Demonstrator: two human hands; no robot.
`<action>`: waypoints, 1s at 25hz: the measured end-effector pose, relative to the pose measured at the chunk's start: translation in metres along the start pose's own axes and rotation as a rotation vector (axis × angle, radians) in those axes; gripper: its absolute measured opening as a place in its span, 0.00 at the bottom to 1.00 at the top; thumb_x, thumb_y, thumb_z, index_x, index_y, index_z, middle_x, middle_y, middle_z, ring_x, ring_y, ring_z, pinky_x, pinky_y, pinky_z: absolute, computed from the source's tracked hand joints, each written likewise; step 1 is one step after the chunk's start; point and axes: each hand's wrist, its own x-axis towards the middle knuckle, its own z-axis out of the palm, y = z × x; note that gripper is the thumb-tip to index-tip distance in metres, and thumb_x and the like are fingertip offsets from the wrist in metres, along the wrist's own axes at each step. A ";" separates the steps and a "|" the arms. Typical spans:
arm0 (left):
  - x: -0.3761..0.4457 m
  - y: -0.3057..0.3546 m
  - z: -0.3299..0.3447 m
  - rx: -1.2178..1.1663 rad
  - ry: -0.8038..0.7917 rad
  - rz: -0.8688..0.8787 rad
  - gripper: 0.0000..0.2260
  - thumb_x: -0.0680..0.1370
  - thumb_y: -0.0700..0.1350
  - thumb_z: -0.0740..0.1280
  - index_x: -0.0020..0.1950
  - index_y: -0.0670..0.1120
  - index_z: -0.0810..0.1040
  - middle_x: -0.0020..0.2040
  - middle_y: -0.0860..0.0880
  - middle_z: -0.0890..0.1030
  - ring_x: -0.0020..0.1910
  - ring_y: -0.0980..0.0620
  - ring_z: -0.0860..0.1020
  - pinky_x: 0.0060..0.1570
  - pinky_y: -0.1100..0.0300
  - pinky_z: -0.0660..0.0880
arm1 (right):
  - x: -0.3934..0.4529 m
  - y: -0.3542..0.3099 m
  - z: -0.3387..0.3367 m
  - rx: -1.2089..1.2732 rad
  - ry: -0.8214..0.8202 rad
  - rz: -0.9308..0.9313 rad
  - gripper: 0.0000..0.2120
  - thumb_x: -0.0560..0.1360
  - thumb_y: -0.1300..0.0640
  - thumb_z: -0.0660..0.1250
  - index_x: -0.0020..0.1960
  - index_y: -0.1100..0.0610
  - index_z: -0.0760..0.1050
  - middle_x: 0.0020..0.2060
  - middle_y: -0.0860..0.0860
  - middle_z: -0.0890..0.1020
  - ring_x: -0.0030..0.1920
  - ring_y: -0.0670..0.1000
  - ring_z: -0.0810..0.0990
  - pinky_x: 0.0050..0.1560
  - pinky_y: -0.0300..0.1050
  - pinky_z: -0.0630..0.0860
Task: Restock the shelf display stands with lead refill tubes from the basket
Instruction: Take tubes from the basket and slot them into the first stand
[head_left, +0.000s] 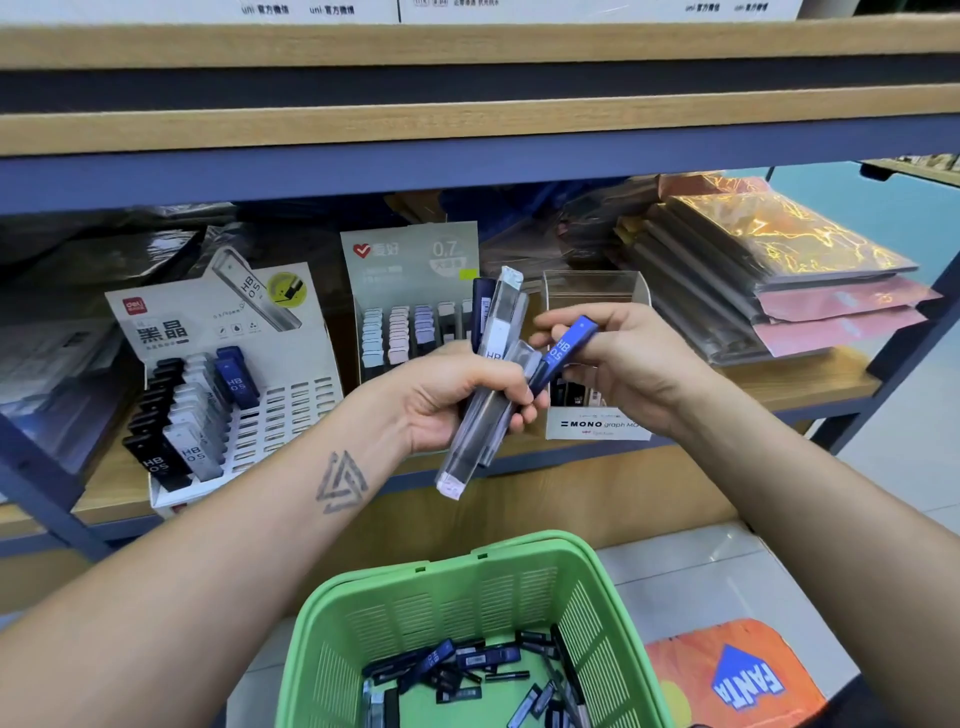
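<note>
My left hand (457, 395) grips a bunch of lead refill tubes (491, 364), clear, white and dark blue, standing upright in front of the shelf. My right hand (618, 364) pinches one blue HB 0.5 tube (563, 353) whose lower end still sits in that bunch. On the shelf to the left stands a white display stand (291, 364) with black, white and blue tubes in its left rows and bare slots on the right. A grey 0.7 display stand (410, 291) sits behind my hands. The green basket (452, 587) below holds several loose tubes (467, 670).
A clear MONO graph box (597, 415) stands on the shelf just behind my right hand. Wrapped notebooks (779, 280) are stacked at the right of the shelf. An orange Fanta mat (737, 675) lies on the tiled floor beside the basket.
</note>
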 end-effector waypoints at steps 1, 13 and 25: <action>-0.001 0.000 0.000 0.004 -0.035 0.000 0.14 0.70 0.28 0.65 0.54 0.36 0.77 0.42 0.39 0.80 0.35 0.48 0.79 0.33 0.62 0.77 | -0.002 -0.001 -0.002 0.021 -0.061 0.016 0.08 0.78 0.68 0.67 0.53 0.60 0.83 0.45 0.57 0.87 0.46 0.52 0.85 0.54 0.50 0.79; 0.009 -0.001 -0.002 -0.147 0.092 -0.013 0.11 0.75 0.29 0.61 0.53 0.37 0.79 0.43 0.39 0.81 0.35 0.50 0.80 0.32 0.65 0.77 | -0.002 -0.003 -0.011 0.091 -0.127 0.095 0.15 0.78 0.64 0.68 0.64 0.65 0.77 0.52 0.61 0.85 0.48 0.54 0.83 0.49 0.45 0.79; 0.006 -0.002 0.000 -0.138 0.070 0.004 0.11 0.74 0.29 0.62 0.54 0.36 0.79 0.45 0.37 0.81 0.38 0.48 0.81 0.33 0.64 0.78 | -0.003 -0.009 -0.002 -0.371 -0.118 -0.048 0.10 0.75 0.71 0.67 0.50 0.61 0.83 0.38 0.55 0.84 0.38 0.50 0.81 0.41 0.43 0.79</action>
